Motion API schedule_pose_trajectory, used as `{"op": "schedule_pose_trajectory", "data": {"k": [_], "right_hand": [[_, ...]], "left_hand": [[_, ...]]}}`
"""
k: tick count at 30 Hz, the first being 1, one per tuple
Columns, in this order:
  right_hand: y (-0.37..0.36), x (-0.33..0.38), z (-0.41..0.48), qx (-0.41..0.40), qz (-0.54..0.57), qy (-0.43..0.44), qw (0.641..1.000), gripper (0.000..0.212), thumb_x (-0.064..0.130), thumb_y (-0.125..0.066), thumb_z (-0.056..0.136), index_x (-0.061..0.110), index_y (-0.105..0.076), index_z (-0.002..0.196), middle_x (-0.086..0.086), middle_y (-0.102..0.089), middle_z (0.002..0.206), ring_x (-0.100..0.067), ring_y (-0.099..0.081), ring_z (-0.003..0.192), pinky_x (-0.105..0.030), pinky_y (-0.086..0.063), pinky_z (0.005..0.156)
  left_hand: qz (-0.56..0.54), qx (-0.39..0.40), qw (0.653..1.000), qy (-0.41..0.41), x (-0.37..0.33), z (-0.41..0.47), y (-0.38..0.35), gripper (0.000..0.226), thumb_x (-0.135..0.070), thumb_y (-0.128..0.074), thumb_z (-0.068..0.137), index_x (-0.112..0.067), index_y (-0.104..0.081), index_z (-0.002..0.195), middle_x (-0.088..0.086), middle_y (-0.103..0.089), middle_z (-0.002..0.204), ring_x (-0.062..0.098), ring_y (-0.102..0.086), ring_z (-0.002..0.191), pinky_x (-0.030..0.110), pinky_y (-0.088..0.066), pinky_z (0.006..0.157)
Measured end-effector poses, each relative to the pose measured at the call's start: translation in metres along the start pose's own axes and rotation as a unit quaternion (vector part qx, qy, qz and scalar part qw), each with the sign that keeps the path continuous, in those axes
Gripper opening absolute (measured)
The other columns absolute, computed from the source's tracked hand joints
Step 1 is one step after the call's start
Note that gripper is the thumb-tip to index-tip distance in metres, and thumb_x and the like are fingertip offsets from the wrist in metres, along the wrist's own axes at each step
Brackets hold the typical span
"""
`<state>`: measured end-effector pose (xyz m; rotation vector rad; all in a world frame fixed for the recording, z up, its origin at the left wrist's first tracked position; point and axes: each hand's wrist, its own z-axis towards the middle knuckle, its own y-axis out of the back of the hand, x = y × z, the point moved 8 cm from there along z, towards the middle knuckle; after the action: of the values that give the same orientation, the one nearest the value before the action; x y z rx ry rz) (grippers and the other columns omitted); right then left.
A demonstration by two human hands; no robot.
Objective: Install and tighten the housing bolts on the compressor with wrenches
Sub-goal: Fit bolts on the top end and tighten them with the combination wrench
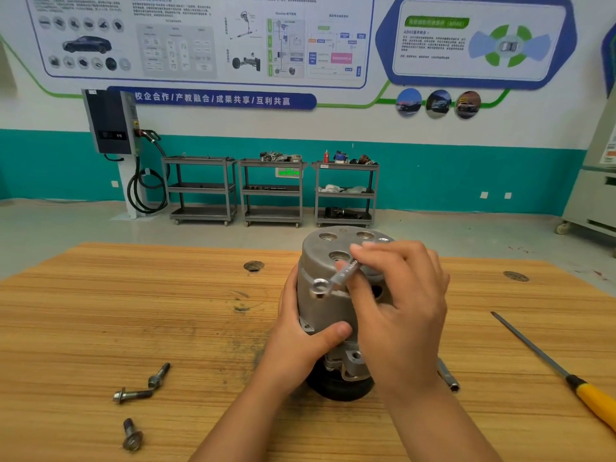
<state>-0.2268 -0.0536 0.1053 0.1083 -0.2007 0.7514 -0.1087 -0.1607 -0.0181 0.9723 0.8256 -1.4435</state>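
The grey metal compressor (328, 258) stands upright on its black pulley (336, 386) near the middle of the wooden table (133, 311). My left hand (305, 341) grips its left side, thumb across the front of the housing. My right hand (400, 308) holds a small silver ring wrench (336, 276) by the shaft, and the wrench's ring end sits on a bolt head at the left edge of the housing's top cover. Three loose flanged bolts lie on the table at the lower left: one (159, 375), another (131, 395), and a third (132, 434).
A yellow-handled file (566, 375) lies at the right of the table. A metal socket bar (448, 376) pokes out behind my right wrist. Two round holes (254, 266) are cut in the tabletop. Grey tool carts (271, 191) and a wall charger (111, 121) stand far behind.
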Motion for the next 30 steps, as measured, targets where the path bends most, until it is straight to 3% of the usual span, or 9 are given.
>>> {"op": "schedule_pose_trajectory", "data": {"k": [5, 10, 14, 17, 19, 21, 23, 25, 30], "right_hand": [[-0.015, 0.011, 0.014, 0.037, -0.033, 0.098, 0.994, 0.015, 0.011, -0.06, 0.084, 0.003, -0.071, 0.08, -0.008, -0.064, 0.075, -0.023, -0.059, 0.068, -0.029, -0.037, 0.067], [-0.018, 0.015, 0.015, 0.048, -0.008, 0.182, 0.982, 0.017, 0.006, -0.059, 0.087, -0.004, -0.071, 0.079, -0.014, -0.065, 0.072, -0.029, -0.06, 0.06, -0.039, -0.047, 0.052], [-0.011, 0.018, 0.022, 0.034, 0.057, 0.21, 0.975, 0.017, 0.003, -0.059, 0.089, -0.008, -0.071, 0.087, -0.018, -0.067, 0.08, -0.032, -0.064, 0.065, -0.04, -0.051, 0.053], [0.006, 0.008, 0.035, -0.017, 0.116, 0.142, 0.983, 0.013, 0.004, -0.06, 0.089, -0.004, -0.068, 0.095, -0.013, -0.063, 0.085, -0.025, -0.063, 0.075, -0.032, -0.054, 0.067], [0.015, -0.015, 0.044, -0.048, 0.195, 0.02, 0.979, 0.01, 0.009, -0.056, 0.092, 0.01, -0.063, 0.098, -0.003, -0.061, 0.088, -0.021, -0.064, 0.074, -0.027, -0.052, 0.071], [0.014, -0.045, 0.051, -0.052, 0.306, -0.131, 0.942, 0.015, 0.011, -0.048, 0.097, 0.02, -0.06, 0.098, 0.005, -0.065, 0.087, -0.012, -0.063, 0.071, -0.023, -0.051, 0.072], [0.006, -0.067, 0.053, -0.031, 0.392, -0.238, 0.888, 0.02, 0.01, -0.04, 0.1, 0.017, -0.058, 0.093, 0.006, -0.068, 0.08, -0.008, -0.059, 0.063, -0.021, -0.05, 0.068], [-0.001, -0.08, 0.052, -0.003, 0.432, -0.296, 0.852, 0.022, 0.011, -0.034, 0.102, 0.013, -0.052, 0.089, 0.002, -0.069, 0.072, -0.008, -0.054, 0.054, -0.019, -0.049, 0.06], [-0.013, -0.099, 0.041, 0.018, 0.427, -0.363, 0.828, 0.021, 0.015, -0.032, 0.104, 0.014, -0.046, 0.089, -0.002, -0.068, 0.065, -0.009, -0.05, 0.047, -0.019, -0.047, 0.053]], "left_hand": [[-0.009, 0.011, 1.0, -0.017, -0.004, 0.002, -0.003, 0.083, -0.045, -0.085, 0.063, -0.06, -0.036, 0.128, -0.016, -0.059, 0.128, 0.005, -0.06, 0.114, 0.026, -0.054, 0.085], [-0.031, 0.012, 0.999, -0.028, -0.01, 0.001, -0.003, 0.085, -0.056, -0.085, 0.056, -0.06, -0.038, 0.126, -0.023, -0.059, 0.124, 0.002, -0.059, 0.114, 0.016, -0.05, 0.083], [-0.024, 0.01, 1.0, -0.014, -0.007, 0.001, -0.003, 0.085, -0.056, -0.083, 0.054, -0.063, -0.036, 0.123, -0.027, -0.059, 0.124, 0.001, -0.058, 0.115, 0.019, -0.051, 0.085], [-0.029, 0.023, 0.999, -0.007, -0.003, 0.001, -0.003, 0.11, -0.066, -0.085, 0.045, -0.052, -0.029, 0.138, -0.016, -0.055, 0.134, 0.009, -0.057, 0.121, 0.032, -0.052, 0.093], [-0.027, 0.03, 0.999, -0.004, -0.003, 0.0, -0.003, 0.112, -0.066, -0.086, 0.045, -0.056, -0.026, 0.139, -0.014, -0.053, 0.137, 0.01, -0.056, 0.122, 0.036, -0.05, 0.097], [-0.02, 0.03, 0.999, -0.002, -0.003, 0.0, -0.003, 0.107, -0.067, -0.085, 0.045, -0.063, -0.027, 0.134, -0.017, -0.053, 0.137, 0.007, -0.056, 0.121, 0.033, -0.051, 0.096], [-0.016, 0.027, 1.0, 0.001, -0.002, 0.0, -0.003, 0.105, -0.068, -0.084, 0.045, -0.065, -0.027, 0.132, -0.02, -0.053, 0.136, 0.005, -0.056, 0.121, 0.028, -0.052, 0.093], [-0.017, 0.027, 1.0, 0.001, -0.002, -0.001, -0.003, 0.106, -0.068, -0.084, 0.045, -0.064, -0.026, 0.133, -0.021, -0.053, 0.135, 0.003, -0.056, 0.12, 0.025, -0.052, 0.091], [-0.009, 0.022, 1.0, 0.0, -0.005, -0.002, -0.003, 0.103, -0.07, -0.083, 0.044, -0.069, -0.026, 0.13, -0.024, -0.053, 0.133, 0.001, -0.056, 0.118, 0.023, -0.051, 0.09]]}}
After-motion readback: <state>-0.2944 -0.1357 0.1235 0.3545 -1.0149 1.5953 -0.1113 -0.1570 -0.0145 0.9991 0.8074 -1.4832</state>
